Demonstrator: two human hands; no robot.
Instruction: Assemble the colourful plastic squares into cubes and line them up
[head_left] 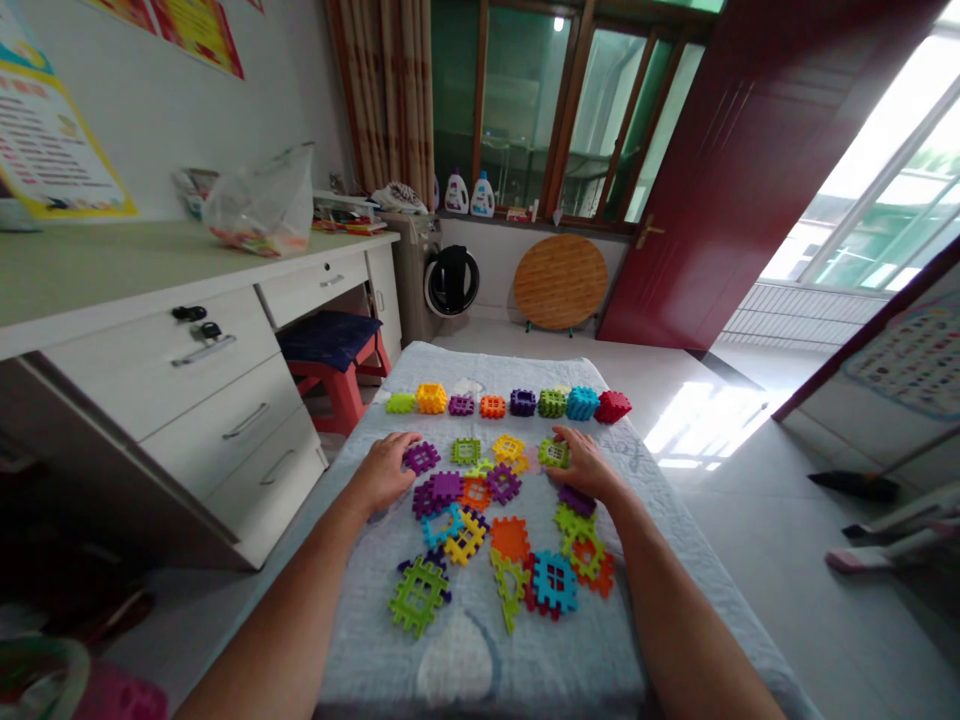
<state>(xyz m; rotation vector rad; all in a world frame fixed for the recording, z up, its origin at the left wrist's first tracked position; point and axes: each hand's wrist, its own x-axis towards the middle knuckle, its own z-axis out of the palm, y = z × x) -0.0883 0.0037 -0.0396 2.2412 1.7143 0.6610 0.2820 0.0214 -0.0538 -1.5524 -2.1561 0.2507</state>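
Observation:
My left hand point(384, 472) is at the left of the cloth-covered table, its fingers and thumb at the left edge of a purple toothed window tile point(422, 457). On the other side, my right hand point(586, 466) has its fingers and thumb around a green window tile point(554, 453). Between the hands lie a green square tile point(466, 451) and a yellow tile point(509, 448). Nearer me are loose interlocking tiles, among them a purple one point(503, 483), an orange one point(511, 539), a blue one point(555, 581), a green triangle point(509, 588) and a green window tile point(419, 595).
Along the table's far side runs a row of tile stacks, from a light green one point(400, 403) to a red one point(614, 406). A desk point(202, 350) and a stool point(331, 345) stand left. Beyond are a washing machine point(418, 270) and a red door point(750, 160).

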